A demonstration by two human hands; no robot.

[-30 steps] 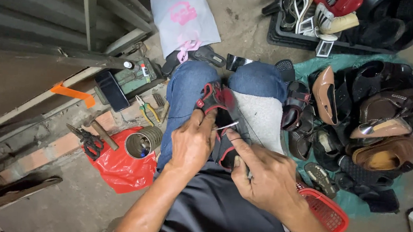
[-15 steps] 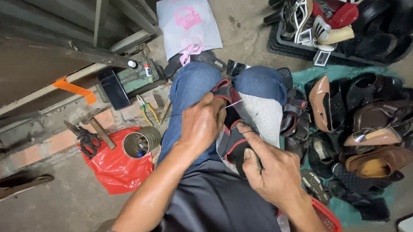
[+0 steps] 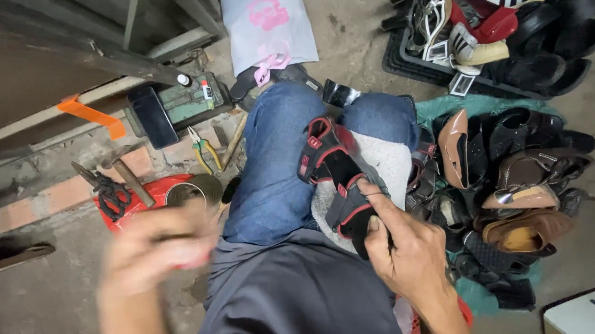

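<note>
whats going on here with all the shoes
A seated person holds a black and red sandal on a cloth over their lap, right hand pinning its near end. The left hand is off it, blurred, out to the side; its grip is unclear. More shoes lie on the right, tools on the left.
</note>
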